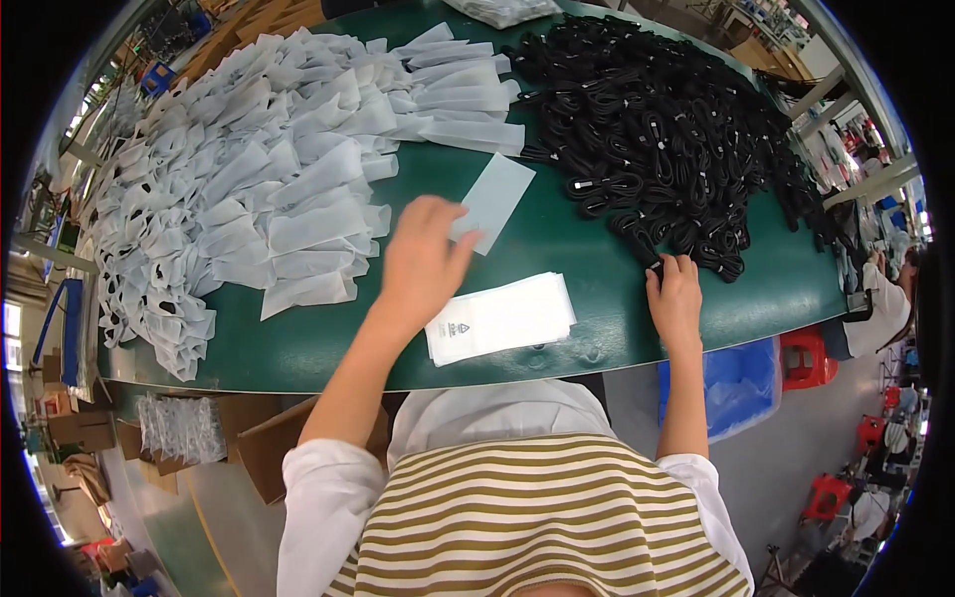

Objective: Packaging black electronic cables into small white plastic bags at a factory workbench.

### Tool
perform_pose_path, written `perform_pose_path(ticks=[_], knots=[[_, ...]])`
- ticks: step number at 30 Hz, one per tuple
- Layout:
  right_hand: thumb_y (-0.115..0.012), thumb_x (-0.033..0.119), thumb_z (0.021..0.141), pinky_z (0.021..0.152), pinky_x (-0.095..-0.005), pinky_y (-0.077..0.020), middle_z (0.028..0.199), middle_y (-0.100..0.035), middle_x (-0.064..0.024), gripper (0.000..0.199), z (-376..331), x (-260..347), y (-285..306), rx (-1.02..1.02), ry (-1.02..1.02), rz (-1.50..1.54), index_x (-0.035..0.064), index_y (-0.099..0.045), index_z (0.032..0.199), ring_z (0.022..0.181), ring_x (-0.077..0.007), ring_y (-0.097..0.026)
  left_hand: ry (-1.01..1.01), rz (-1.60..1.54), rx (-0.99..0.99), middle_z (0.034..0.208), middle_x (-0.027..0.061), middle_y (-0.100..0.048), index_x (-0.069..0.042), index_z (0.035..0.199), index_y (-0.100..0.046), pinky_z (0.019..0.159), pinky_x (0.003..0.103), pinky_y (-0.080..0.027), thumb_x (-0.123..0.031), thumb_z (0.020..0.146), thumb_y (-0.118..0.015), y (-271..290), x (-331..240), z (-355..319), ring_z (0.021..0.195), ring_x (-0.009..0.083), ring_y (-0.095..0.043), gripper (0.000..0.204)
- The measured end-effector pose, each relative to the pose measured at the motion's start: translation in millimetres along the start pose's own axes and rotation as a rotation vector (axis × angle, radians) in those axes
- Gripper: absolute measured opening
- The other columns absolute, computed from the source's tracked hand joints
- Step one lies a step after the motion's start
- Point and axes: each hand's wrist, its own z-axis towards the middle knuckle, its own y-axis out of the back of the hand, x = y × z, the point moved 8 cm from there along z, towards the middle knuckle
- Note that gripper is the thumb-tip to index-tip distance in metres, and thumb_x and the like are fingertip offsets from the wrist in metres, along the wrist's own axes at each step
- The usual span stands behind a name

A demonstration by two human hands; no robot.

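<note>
My left hand (pixel 430 249) is over the middle of the table, its thumb and fingers closed on the lower end of a flat, translucent white bag (pixel 499 197). The bag slants up and to the right. My right hand (pixel 675 298) reaches the near edge of a heap of black coiled cables (pixel 686 129), its fingertips closed on one coiled cable (pixel 654 267) that they partly hide. Between my hands, close to the table's near edge, lies a stack of flat white bags (pixel 502 316) with small dark print on its left end.
A large pile of pale bags (pixel 288 149), some showing dark contents, covers the left of the green table (pixel 597 343). Below the right edge stand a blue lined bin (pixel 731 388) and a red stool (pixel 808 358). Cardboard boxes (pixel 274 443) stand below left. Another person (pixel 885 308) is at far right.
</note>
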Motion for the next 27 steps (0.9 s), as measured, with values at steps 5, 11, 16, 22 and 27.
perform_pose_path(ticks=[5, 11, 16, 22, 27], knots=[[-0.068, 0.013, 0.090, 0.071, -0.0349, -0.0510, 0.086, -0.060, -0.0131, 0.032, -15, -16, -16, 0.153, -0.461, 0.615, 0.0001, -0.062, 0.119, 0.075, -0.0293, -0.060, 0.025, 0.405, 0.058, 0.106, 0.0144, -0.062, -0.004, 0.113, -0.063, 0.082, 0.042, -0.051, -0.017, 0.083, -0.074, -75, 28, 35, 0.091, 0.0332, -0.064, 0.035], [-0.067, 0.010, 0.091, 0.069, -0.0353, -0.0484, 0.089, -0.059, -0.0158, 0.027, -22, 6, 8, 0.001, -0.418, 0.680, -0.0022, -0.062, 0.115, 0.077, -0.0316, -0.060, 0.102, -0.316, 0.384, 0.100, 0.0123, -0.061, -0.002, 0.115, -0.062, 0.081, 0.039, -0.051, -0.001, 0.082, -0.069, -56, 1, 18, 0.095, 0.0314, -0.062, 0.034], [-0.067, 0.007, 0.090, 0.071, -0.0373, -0.0492, 0.096, -0.058, -0.0160, 0.024, -22, 30, 11, -0.046, -0.086, 0.537, -0.0016, -0.063, 0.112, 0.081, -0.0325, -0.060, -0.169, -0.215, 0.545, 0.107, 0.0112, -0.059, -0.003, 0.117, -0.062, 0.086, 0.039, -0.050, 0.007, 0.077, -0.066, -32, -40, -34, 0.102, 0.0306, -0.059, 0.042], [-0.068, 0.007, 0.089, 0.073, -0.0382, -0.0495, 0.104, -0.057, -0.0166, 0.023, -27, 38, 3, 0.009, -0.091, 0.552, -0.0010, -0.064, 0.110, 0.085, -0.0329, -0.060, -0.344, 0.279, 0.251, 0.114, 0.0118, -0.057, -0.004, 0.110, -0.063, 0.094, 0.042, -0.046, 0.002, 0.076, -0.072, -9, -75, -41, 0.111, 0.0300, -0.054, 0.036], [-0.068, 0.007, 0.089, 0.074, -0.0373, -0.0495, 0.103, -0.057, -0.0159, 0.023, -30, 41, 5, 0.003, -0.110, 0.597, -0.0004, -0.064, 0.110, 0.087, -0.0317, -0.060, -0.372, 0.105, 0.350, 0.114, 0.0121, -0.057, -0.004, 0.101, -0.063, 0.094, 0.042, -0.045, -0.002, 0.076, -0.073, -27, -54, -48, 0.107, 0.0316, -0.055, 0.028]])
